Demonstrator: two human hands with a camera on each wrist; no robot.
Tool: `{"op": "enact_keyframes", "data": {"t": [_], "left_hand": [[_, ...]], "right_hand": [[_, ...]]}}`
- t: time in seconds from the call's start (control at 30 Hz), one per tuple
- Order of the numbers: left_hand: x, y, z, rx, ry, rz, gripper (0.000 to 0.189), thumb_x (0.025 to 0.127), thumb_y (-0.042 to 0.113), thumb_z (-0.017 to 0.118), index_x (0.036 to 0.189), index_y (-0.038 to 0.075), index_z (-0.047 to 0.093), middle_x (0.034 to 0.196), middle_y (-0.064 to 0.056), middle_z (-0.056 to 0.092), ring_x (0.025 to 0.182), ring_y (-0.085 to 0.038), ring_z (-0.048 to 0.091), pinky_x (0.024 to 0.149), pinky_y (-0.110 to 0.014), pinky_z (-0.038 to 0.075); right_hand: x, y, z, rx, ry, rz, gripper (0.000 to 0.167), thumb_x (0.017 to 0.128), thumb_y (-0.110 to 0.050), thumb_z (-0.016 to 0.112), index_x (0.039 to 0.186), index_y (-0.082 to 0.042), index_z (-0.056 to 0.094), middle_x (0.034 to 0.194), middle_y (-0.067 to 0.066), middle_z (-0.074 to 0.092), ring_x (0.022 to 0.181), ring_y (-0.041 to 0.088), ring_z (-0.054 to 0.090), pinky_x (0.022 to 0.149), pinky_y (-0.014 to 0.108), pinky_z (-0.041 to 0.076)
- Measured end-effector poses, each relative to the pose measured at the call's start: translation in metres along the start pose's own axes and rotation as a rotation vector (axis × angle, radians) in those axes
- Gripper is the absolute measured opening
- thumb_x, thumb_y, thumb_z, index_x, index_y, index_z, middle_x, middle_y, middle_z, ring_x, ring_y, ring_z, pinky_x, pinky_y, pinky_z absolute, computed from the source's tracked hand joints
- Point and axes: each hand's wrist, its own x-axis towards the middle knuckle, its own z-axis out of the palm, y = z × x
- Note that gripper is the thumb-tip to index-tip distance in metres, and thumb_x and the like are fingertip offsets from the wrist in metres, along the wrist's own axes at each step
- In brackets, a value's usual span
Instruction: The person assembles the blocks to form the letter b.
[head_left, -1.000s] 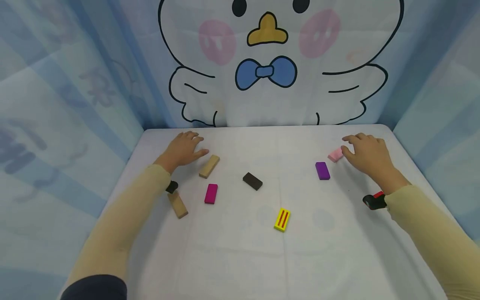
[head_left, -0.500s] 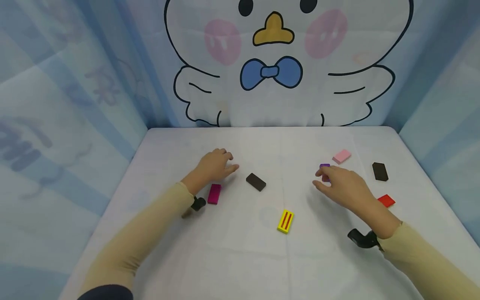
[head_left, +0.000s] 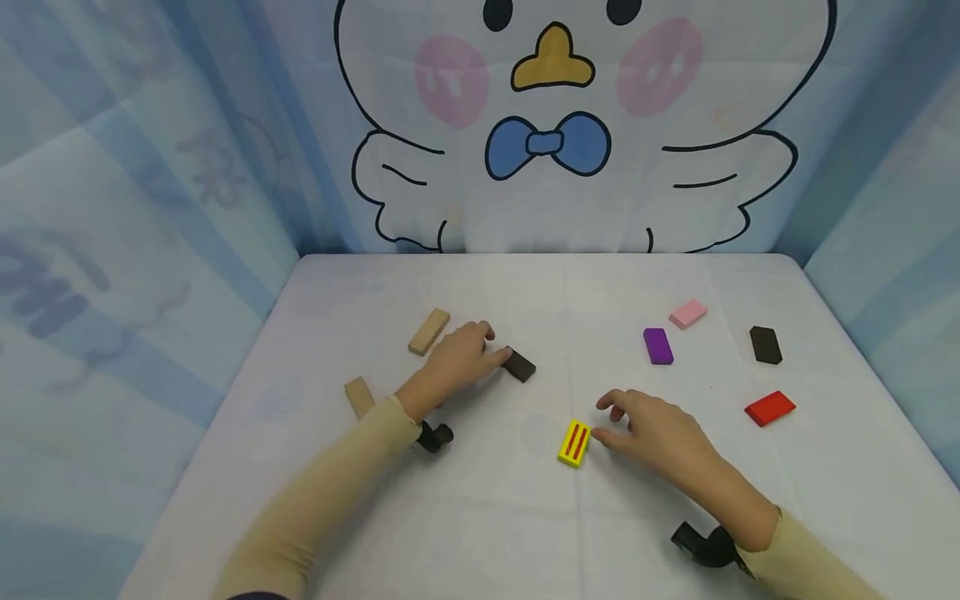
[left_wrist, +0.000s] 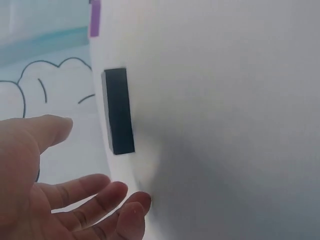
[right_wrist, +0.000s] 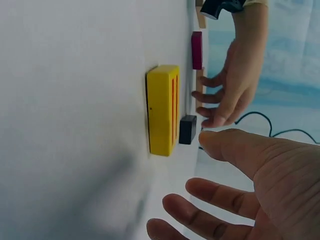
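My left hand (head_left: pixel 459 363) hovers at the near-left end of a dark brown block (head_left: pixel 519 365), thumb and fingers apart with nothing between them. In the left wrist view, that dark block (left_wrist: pixel 119 111) lies beyond the fingertips, and the hand does not grip it. My right hand (head_left: pixel 660 433) is just right of a yellow block with red stripes (head_left: pixel 574 443), its fingers loosely bent and holding nothing. The right wrist view shows the yellow block (right_wrist: pixel 164 110) ahead of the spread thumb and fingers. A magenta block (right_wrist: pixel 197 50) appears there too, but my left arm hides it in the head view.
Two plain wooden blocks, one farther back (head_left: pixel 429 332) and one nearer (head_left: pixel 360 397), lie at the left. To the right are a purple block (head_left: pixel 658 346), a pink block (head_left: pixel 687 313), another dark block (head_left: pixel 766 344) and a red block (head_left: pixel 770 408). Patterned curtains surround the white table (head_left: pixel 480 542).
My left hand has moved rightward and nearer, from the far wooden block to the dark block. My right hand has come left and nearer, from the pink block past the purple one to the yellow block.
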Motion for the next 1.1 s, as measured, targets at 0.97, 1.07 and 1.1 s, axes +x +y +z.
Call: {"op": "enact_keyframes", "data": {"t": [0.97,1.07,1.1], "left_hand": [[0.003,0.013,0.016,0.032,0.036,-0.023,0.045,0.097,0.042,0.073,0.130,0.013,0.062,0.110,-0.005,0.069,0.090,-0.017,0.065,0.072,-0.033,0.055],[0.005,0.012,0.016,0.014,0.035,-0.012,0.044,0.098,0.040,0.073,0.131,0.014,0.060,0.111,-0.005,0.068,0.091,-0.018,0.065,0.073,-0.033,0.055],[0.006,0.012,0.016,0.006,0.035,-0.008,0.043,0.098,0.039,0.073,0.131,0.014,0.060,0.111,-0.005,0.068,0.091,-0.018,0.064,0.073,-0.033,0.055]], "right_hand": [[0.012,-0.025,0.030,-0.012,0.109,-0.124,0.048,0.081,-0.031,0.087,0.123,-0.012,0.073,0.093,-0.008,0.071,0.077,0.008,0.057,0.069,0.030,0.050],[0.015,-0.026,0.030,0.007,0.101,-0.123,0.047,0.082,-0.030,0.087,0.123,-0.013,0.073,0.094,-0.008,0.071,0.075,0.007,0.055,0.068,0.029,0.048],[0.016,-0.027,0.031,0.010,0.101,-0.123,0.046,0.082,-0.030,0.087,0.123,-0.013,0.073,0.094,-0.008,0.071,0.075,0.007,0.055,0.068,0.029,0.048]]}}
